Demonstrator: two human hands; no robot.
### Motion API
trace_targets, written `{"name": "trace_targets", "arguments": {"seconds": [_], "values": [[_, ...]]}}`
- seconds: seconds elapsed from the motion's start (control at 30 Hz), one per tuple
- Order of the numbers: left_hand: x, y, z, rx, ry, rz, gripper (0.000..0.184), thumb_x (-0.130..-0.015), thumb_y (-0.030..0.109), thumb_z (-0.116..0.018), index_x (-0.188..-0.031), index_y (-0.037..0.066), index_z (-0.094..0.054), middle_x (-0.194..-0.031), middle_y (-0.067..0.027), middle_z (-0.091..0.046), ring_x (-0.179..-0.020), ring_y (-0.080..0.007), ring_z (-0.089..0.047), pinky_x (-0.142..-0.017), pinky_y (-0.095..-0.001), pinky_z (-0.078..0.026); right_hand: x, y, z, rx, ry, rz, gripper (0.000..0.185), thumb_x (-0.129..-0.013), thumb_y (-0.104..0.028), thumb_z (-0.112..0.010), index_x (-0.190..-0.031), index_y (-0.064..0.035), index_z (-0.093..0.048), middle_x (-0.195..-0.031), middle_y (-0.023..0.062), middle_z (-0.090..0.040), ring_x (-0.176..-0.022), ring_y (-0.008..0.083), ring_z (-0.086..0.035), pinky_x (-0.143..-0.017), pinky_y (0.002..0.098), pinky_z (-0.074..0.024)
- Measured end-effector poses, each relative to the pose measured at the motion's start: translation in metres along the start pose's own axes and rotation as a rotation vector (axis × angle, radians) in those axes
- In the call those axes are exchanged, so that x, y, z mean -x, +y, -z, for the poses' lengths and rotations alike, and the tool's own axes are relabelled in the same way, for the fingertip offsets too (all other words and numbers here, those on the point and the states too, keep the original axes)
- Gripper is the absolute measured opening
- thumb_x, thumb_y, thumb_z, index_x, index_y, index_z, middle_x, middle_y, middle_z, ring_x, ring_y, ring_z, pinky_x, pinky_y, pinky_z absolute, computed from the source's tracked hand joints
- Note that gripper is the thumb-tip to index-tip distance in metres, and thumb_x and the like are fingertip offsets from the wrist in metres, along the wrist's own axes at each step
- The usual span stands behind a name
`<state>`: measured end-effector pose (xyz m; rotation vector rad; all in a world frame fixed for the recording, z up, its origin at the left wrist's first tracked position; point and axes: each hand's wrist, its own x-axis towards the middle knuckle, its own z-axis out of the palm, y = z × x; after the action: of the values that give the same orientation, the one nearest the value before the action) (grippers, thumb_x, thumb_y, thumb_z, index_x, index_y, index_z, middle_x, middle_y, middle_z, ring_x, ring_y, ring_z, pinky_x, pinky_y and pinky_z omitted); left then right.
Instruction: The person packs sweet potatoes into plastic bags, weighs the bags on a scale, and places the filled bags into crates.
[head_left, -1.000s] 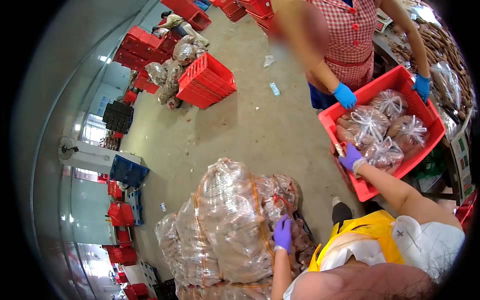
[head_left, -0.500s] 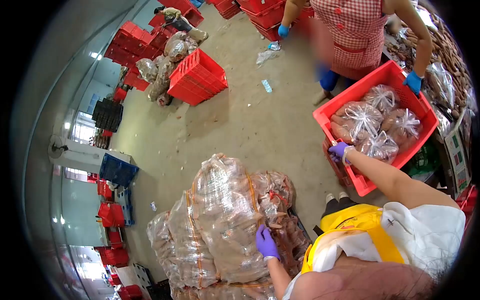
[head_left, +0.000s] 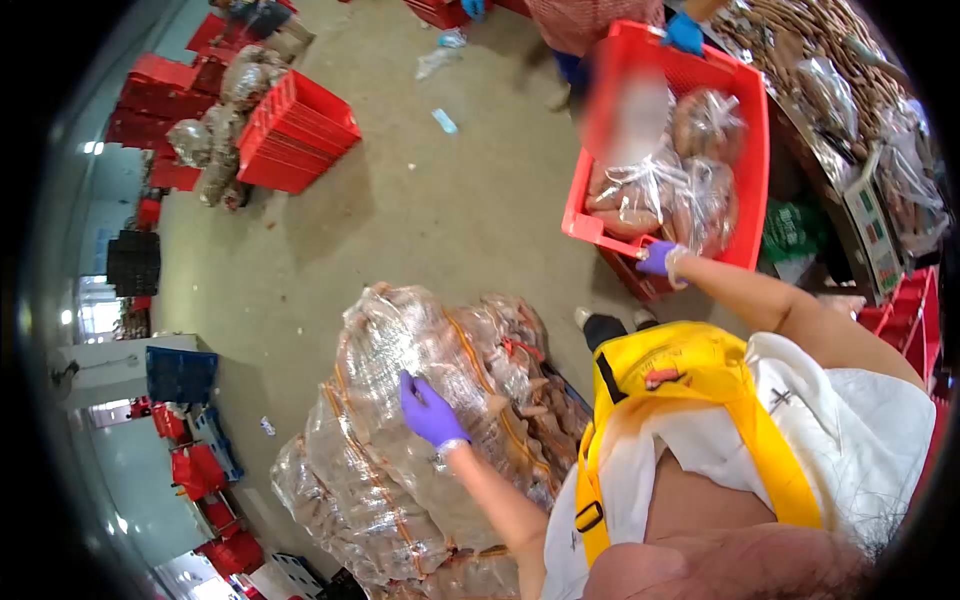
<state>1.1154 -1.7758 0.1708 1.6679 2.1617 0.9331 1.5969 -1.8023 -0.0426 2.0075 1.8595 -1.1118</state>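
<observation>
My right hand [head_left: 660, 258], in a purple glove, is closed on the near rim of a red plastic crate [head_left: 757, 160]. Several clear, tied bags of what look like sweet potatoes [head_left: 712, 125] lie inside it. At the crate's far side is a co-worker's blue-gloved hand [head_left: 685, 34]. My left hand [head_left: 430, 410], also in purple, is over a pile of large clear-plastic sacks [head_left: 400, 345] with orange stripes. Its fingers are extended and hold nothing; whether they touch the plastic I cannot tell. Another red crate [head_left: 640, 280] shows partly beneath the held one.
Loose sweet potatoes [head_left: 790, 25] cover a table at the upper right, near a scale [head_left: 872, 230]. A stack of red crates [head_left: 295, 130] stands on the floor beside filled sacks [head_left: 222, 150]. A blue pallet [head_left: 180, 375] is at the left.
My left hand has shifted left across the sacks. The bagged crate, with my right hand still on it, appears farther left and tilted differently. The whole view has also shifted.
</observation>
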Motion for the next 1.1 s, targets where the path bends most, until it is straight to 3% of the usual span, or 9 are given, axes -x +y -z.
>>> {"name": "trace_targets", "arguments": {"seconds": [0.1, 0.37, 0.4, 0.5, 0.57, 0.63, 0.9, 1.03, 1.1], "values": [[-0.036, -0.005, -0.004, -0.011, -0.038, 0.028, 0.036, -0.092, 0.012, -0.05, -0.123, -0.006, -0.052, -0.121, -0.0204, -0.058, -0.106, -0.0275, -0.059, -0.091, -0.0362, -0.046, 0.03, -0.013, 0.032, 0.03, -0.14, -0.186, 0.042, -0.078, -0.047, -0.057, -0.1, -0.0134, -0.066, -0.1, 0.0159, -0.066, -0.092, 0.0323, -0.063, -0.079, 0.0411, -0.05], [-0.081, -0.017, -0.025, -0.196, 0.024, -0.232, 0.033, -0.089, 0.013, -0.053, -0.118, -0.004, -0.055, -0.117, -0.0212, -0.056, -0.108, -0.0344, -0.054, -0.095, -0.0433, -0.041, 0.026, 0.013, 0.055, 0.473, -0.329, 0.104, 0.038, -0.079, -0.046, -0.055, -0.091, -0.0129, -0.069, -0.09, 0.0153, -0.068, -0.083, 0.0329, -0.065, -0.073, 0.0416, -0.052], [-0.087, -0.025, -0.031, -0.125, 0.033, -0.211, 0.037, -0.086, 0.017, -0.056, -0.117, -0.004, -0.055, -0.119, -0.0229, -0.055, -0.113, -0.0371, -0.049, -0.099, -0.0457, -0.037, 0.001, 0.069, 0.011, 0.289, -0.131, -0.029, 0.036, -0.082, -0.043, -0.051, -0.092, -0.0121, -0.068, -0.09, 0.0151, -0.067, -0.085, 0.033, -0.065, -0.074, 0.0429, -0.0517], [-0.108, -0.031, -0.041, -0.247, 0.091, -0.294, 0.044, -0.085, 0.021, -0.058, -0.119, -0.004, -0.052, -0.121, -0.0251, -0.052, -0.115, -0.0396, -0.047, -0.1, -0.0469, -0.035, -0.017, 0.125, 0.0, 0.551, 0.031, 0.461, 0.028, -0.083, -0.035, -0.048, -0.091, -0.015, -0.066, -0.097, 0.009, -0.066, -0.103, 0.0268, -0.059, -0.096, 0.0401, -0.0425], [-0.116, -0.027, -0.046, -0.3, 0.104, -0.282, 0.049, -0.084, 0.024, -0.059, -0.122, -0.004, -0.049, -0.125, -0.0262, -0.048, -0.118, -0.0409, -0.044, -0.101, -0.0482, -0.033, -0.019, 0.153, 0.006, 0.661, -0.183, 0.539, 0.025, -0.082, -0.031, -0.05, -0.094, -0.0161, -0.067, -0.103, 0.0105, -0.063, -0.105, 0.0275, -0.057, -0.093, 0.0381, -0.0447], [-0.129, -0.027, -0.056, -0.348, 0.123, -0.27, 0.054, -0.083, 0.027, -0.059, -0.125, -0.003, -0.047, -0.129, -0.0272, -0.045, -0.121, -0.0421, -0.04, -0.103, -0.0495, -0.031, -0.001, 0.103, 0.061, 0.589, -0.326, 0.281, 0.024, -0.082, -0.03, -0.051, -0.096, -0.018, -0.066, -0.103, 0.0097, -0.063, -0.105, 0.0281, -0.057, -0.093, 0.0382, -0.0454], [-0.136, -0.006, -0.082, -0.568, 0.154, -0.086, 0.078, -0.079, 0.042, -0.063, -0.138, 0.0, -0.034, -0.139, -0.0299, -0.032, -0.129, -0.0434, -0.03, -0.107, -0.051, -0.023, -0.014, 0.083, 0.167, 0.472, -0.392, 0.338, 0.037, -0.08, -0.038, -0.055, -0.107, -0.016, -0.067, -0.113, 0.0112, -0.063, -0.105, 0.0264, -0.06, -0.089, 0.0366, -0.0484], [-0.138, -0.007, -0.085, -0.539, 0.167, -0.071, 0.083, -0.076, 0.046, -0.065, -0.139, 0.001, -0.034, -0.139, -0.0296, -0.031, -0.13, -0.0433, -0.029, -0.107, -0.0518, -0.023, -0.083, 0.137, 0.146, 0.672, -0.522, 0.649, 0.035, -0.08, -0.035, -0.054, -0.105, -0.0147, -0.067, -0.109, 0.012, -0.065, -0.103, 0.0267, -0.061, -0.091, 0.0377, -0.0465], [-0.139, -0.008, -0.084, -0.537, 0.139, -0.034, 0.083, -0.075, 0.047, -0.065, -0.139, 0.003, -0.034, -0.139, -0.0292, -0.032, -0.13, -0.0427, -0.03, -0.106, -0.0515, -0.023, -0.084, 0.09, 0.18, 0.5, -0.557, 0.216, 0.035, -0.081, -0.036, -0.053, -0.107, -0.0154, -0.066, -0.107, 0.0107, -0.065, -0.105, 0.025, -0.06, -0.091, 0.0376, -0.046]]}}
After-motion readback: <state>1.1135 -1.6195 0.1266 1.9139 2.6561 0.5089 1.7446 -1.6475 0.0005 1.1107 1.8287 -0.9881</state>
